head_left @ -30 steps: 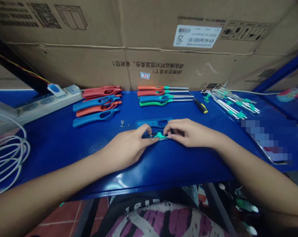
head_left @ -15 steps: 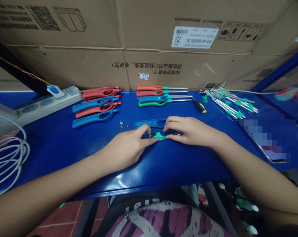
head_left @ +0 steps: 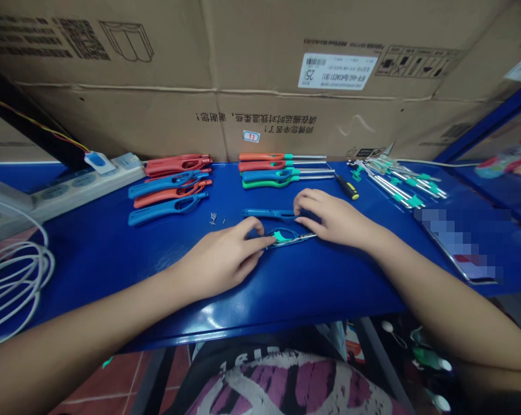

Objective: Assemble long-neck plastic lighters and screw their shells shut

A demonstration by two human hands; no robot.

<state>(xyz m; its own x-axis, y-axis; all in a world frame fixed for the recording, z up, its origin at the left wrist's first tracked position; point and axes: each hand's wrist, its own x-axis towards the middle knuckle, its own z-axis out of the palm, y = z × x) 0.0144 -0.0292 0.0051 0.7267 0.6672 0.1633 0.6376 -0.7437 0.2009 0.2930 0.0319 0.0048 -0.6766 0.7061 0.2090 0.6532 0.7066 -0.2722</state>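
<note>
Two blue pieces in play, mid-surface, a bit nearer the far edge than the front edge of the blue surface. Loaded half is the near one: green trigger in it, metal tube sticking out toward the surface's right edge. Blue cover is just beyond it, toward the far edge.

Key relation: long axes roughly parallel, both running left-right along the front edge, narrow gap between. Tube end of the loaded half angles slightly toward the far edge.

Left grip looks to be grasping the handle end of the loaded half, thumb by the trigger, index curled over; handle tip hidden under the hand. Right grip has the cover's right end between thumb and fingers, so it's the nearer hand there. Can't tell if the cover is off the surface.

Around them: loose screws beyond the left grip, blue handle left of those. Tubed lighters sit by the far edge, screwdriver just right of them, then metal rods toward the far right corner.
</note>
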